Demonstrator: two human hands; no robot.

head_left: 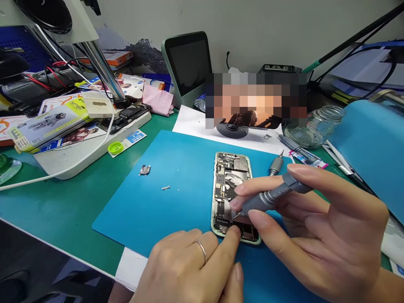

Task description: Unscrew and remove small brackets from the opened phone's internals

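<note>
An opened smartphone (234,198) lies with its inner parts showing on the blue mat. My right hand (328,227) is closed on a grey precision screwdriver (268,198), held at a slant. The screwdriver's thin tip meets the lower inside of the phone, beside a black labelled part (222,221). My left hand (192,265), with a ring on one finger, lies at the phone's bottom end. Its index finger is stretched out and touches the phone close to the tip; the other fingers are bent, with nothing visible in them. What lies under the left palm is hidden.
The blue mat (126,214) bears a small metal-looking part (145,170), a little silver piece (166,187) and a second screwdriver (277,163). Behind stand a smart display (189,63) and a glass jar (318,126). Boxes (53,126) crowd the left, near a white cable (82,162).
</note>
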